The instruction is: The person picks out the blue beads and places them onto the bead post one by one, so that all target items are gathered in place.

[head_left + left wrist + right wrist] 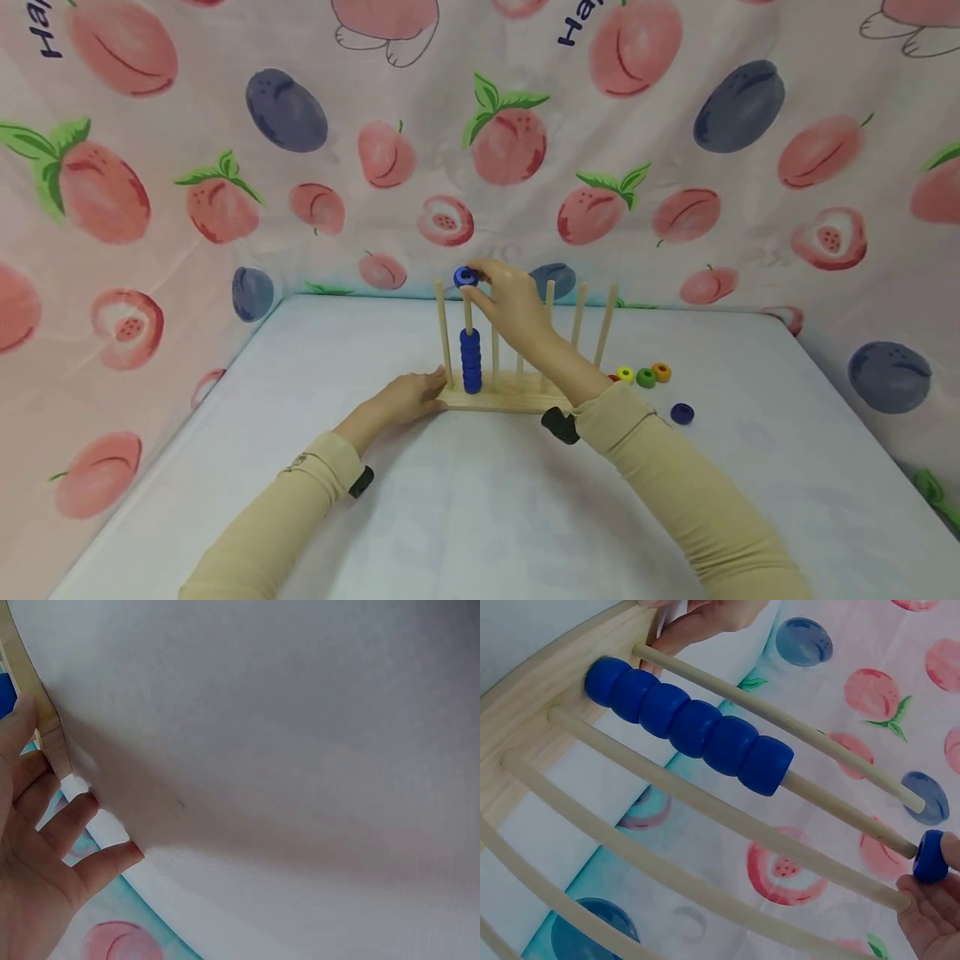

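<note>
In the head view a wooden bead rack [502,402] with several upright pegs stands on the table. My left hand [405,398] grips the left end of its base, thumb on the near side; the left wrist view shows the other fingers spread beyond the end. Several blue beads [471,362] are stacked on the second peg from the left. At that peg's top, my right hand [517,312] pinches another blue bead [930,856] between thumb and fingers. The right wrist view shows this bead at the peg's tip [909,851], above the stack.
Right of the rack lie loose beads: a yellow bead [625,375], a green bead [646,377], an orange bead [661,372], and a dark blue bead [682,413] closer to me. A red bead is partly hidden by the right forearm. Behind the table [450,517] hangs a fruit-print cloth [510,208].
</note>
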`<state>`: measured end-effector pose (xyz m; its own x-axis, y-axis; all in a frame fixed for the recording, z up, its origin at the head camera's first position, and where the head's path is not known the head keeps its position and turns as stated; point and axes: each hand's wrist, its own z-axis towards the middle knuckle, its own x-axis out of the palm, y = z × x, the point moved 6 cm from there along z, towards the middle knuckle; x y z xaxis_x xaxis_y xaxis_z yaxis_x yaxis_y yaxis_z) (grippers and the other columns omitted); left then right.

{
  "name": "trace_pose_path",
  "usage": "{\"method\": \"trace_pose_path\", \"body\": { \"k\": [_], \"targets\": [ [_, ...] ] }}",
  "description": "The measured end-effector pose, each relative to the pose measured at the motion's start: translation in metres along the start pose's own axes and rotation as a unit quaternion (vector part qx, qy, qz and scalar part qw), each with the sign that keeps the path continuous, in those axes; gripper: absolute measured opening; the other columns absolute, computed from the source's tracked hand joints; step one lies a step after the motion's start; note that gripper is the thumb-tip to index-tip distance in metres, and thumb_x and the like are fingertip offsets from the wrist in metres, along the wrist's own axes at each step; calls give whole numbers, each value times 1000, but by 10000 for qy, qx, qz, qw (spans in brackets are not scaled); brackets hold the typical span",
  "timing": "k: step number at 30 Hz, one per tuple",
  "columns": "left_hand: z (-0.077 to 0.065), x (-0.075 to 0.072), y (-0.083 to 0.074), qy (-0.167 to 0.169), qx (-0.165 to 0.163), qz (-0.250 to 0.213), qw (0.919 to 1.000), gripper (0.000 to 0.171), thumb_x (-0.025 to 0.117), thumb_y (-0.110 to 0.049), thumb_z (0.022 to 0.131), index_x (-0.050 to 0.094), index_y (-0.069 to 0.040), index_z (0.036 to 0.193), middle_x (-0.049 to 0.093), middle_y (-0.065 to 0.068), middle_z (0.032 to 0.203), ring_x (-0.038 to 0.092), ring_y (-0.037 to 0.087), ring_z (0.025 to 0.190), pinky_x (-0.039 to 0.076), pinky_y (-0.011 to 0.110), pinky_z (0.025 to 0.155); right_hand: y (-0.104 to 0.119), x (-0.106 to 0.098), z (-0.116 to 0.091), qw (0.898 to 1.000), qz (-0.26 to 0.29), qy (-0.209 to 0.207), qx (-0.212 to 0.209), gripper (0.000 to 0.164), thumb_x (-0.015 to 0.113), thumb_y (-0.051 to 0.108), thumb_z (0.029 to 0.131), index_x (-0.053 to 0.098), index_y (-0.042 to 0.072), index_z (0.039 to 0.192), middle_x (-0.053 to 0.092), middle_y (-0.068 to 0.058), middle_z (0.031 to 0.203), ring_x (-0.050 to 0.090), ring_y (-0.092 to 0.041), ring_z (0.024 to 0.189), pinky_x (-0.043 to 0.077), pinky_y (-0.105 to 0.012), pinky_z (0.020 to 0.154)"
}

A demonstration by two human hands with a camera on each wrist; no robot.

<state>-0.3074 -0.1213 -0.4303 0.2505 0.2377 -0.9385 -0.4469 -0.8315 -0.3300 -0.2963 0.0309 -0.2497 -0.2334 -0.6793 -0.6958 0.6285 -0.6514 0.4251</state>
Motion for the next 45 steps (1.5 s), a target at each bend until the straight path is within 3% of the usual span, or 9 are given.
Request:
{"method": "trace_pose_path", "body": {
  "k": [6,15,29,35,45],
  "targets": [
    [-1,2,2,15,-79,8,10000,60,58,-29,93,38,1,141,38,17,145,46,38,128,37,49,108,1,3,4,9990,141,81,405,36,60,21,92,60,-1,121,67,-15,114,65,-24,104,54,-34,90],
    [-1,2,0,13,-11,-77,10000,61,57,-29,94,34,2,142,38,18,146,45,39,128,36,49,109,1,2,7,9987,61,125,483,34,60,19,92,61,-1,120,69,-15,110,66,-24,102,55,-34,88],
    [0,2,-2,7,-10,-35,10000,61,57,-28,94,34,3,142,38,19,145,46,39,127,37,48,109,4,2,7,9986,-266,182,415,37,61,23,92,60,-1,122,68,-16,113,65,-25,104,55,-35,89],
    [2,-1,-3,-57,148,-18,9999,61,57,-27,94,35,5,141,39,20,145,47,40,126,38,49,108,3,0,9,9984,-433,43,362,40,62,25,91,60,-1,121,68,-16,111,66,-26,102,56,-34,86],
    [1,-1,0,49,-115,-198,9997,63,60,-29,92,35,1,142,38,15,146,43,37,130,36,48,110,2,2,7,9993,-262,38,272,37,62,22,92,61,-3,118,68,-17,110,65,-27,102,55,-35,87]
  ]
}}
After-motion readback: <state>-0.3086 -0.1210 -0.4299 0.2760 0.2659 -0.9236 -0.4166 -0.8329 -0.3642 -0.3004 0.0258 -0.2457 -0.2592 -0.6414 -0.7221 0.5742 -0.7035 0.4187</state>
